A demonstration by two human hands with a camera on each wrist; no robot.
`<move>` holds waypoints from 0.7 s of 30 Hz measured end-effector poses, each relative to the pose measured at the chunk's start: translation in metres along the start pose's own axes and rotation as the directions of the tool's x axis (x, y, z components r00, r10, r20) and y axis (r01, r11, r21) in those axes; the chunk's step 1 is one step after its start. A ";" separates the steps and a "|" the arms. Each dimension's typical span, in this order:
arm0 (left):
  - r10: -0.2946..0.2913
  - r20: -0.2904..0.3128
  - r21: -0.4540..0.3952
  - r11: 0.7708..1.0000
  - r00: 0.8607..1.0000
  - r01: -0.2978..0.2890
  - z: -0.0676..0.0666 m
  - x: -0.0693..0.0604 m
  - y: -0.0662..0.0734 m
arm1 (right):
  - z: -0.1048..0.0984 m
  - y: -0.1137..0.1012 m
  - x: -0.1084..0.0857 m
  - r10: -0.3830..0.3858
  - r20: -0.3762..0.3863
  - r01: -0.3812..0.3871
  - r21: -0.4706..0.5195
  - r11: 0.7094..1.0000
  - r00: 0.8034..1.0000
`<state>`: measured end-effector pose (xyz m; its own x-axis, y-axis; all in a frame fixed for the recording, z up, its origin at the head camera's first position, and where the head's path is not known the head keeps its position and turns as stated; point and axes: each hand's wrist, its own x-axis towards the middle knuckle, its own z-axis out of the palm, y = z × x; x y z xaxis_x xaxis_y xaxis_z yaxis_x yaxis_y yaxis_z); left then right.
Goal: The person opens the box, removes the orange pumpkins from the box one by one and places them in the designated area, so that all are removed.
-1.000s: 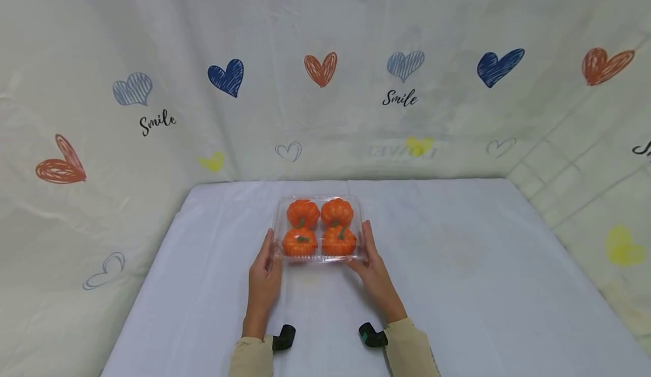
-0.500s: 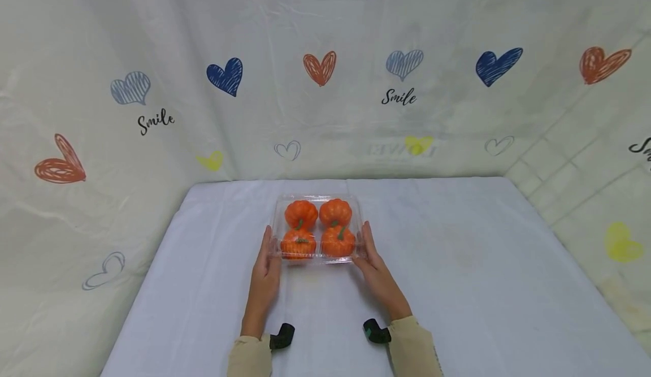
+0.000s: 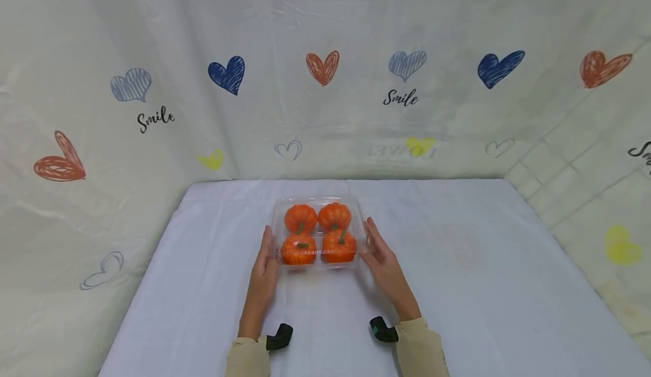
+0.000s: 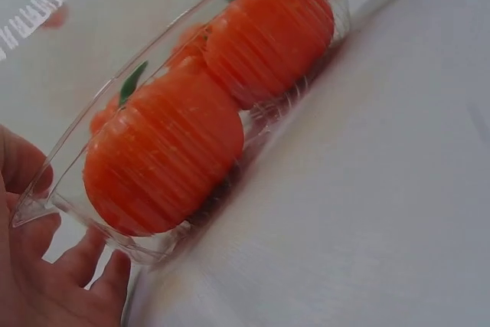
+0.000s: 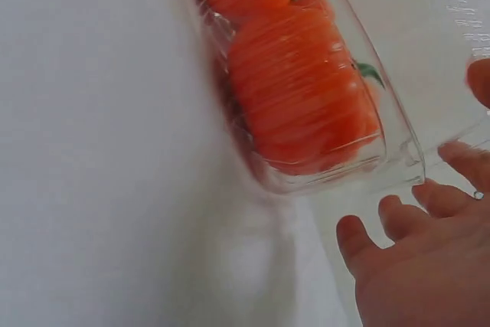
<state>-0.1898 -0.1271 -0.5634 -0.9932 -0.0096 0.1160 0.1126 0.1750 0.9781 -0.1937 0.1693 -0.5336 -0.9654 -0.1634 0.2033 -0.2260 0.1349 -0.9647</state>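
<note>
Bare right hand (image 5: 429, 266), partly cropped in its wrist view; white cloth-covered tabletop (image 3: 483, 286), near edge out of frame.

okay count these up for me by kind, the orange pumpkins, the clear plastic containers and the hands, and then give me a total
Orange pumpkins: 4
Clear plastic container: 1
Hands (left hand, right hand): 2
Total: 7
</note>
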 end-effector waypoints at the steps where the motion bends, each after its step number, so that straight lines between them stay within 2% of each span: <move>1: -0.008 0.002 -0.005 1.000 1.000 0.008 -0.001 -0.001 0.000 | -0.001 -0.002 0.002 -0.021 -0.014 0.021 0.007 1.000 1.000; 4: 0.003 0.016 -0.051 0.999 1.000 -0.003 -0.005 -0.002 0.000 | -0.003 -0.013 0.010 -0.042 -0.032 0.041 -0.017 0.999 0.999; 7: 0.048 0.038 -0.105 0.994 0.998 -0.044 -0.007 -0.001 -0.001 | -0.008 -0.027 0.025 -0.052 -0.033 0.049 -0.063 0.997 0.998; 12: 0.080 0.050 -0.094 0.993 0.996 -0.075 -0.005 0.002 -0.002 | -0.020 -0.046 0.060 -0.043 0.014 0.044 -0.063 0.997 0.999; 15: 0.092 0.057 -0.106 0.991 0.994 -0.085 -0.003 0.003 -0.003 | -0.025 -0.052 0.085 -0.037 0.046 0.038 -0.019 0.999 0.998; 18: 0.090 0.063 -0.121 0.989 0.994 -0.082 -0.002 0.004 -0.004 | -0.029 -0.057 0.110 0.006 0.070 -0.007 0.022 1.000 0.998; 21: 0.075 0.068 -0.107 0.992 0.995 -0.068 0.000 0.005 -0.003 | -0.032 -0.059 0.132 0.085 0.093 -0.093 0.093 0.991 0.992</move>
<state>-0.1953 -0.1278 -0.5662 -0.9816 0.0710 0.1772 0.1820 0.0688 0.9809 -0.3115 0.1710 -0.4448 -0.9649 -0.2412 0.1043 -0.1218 0.0585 -0.9908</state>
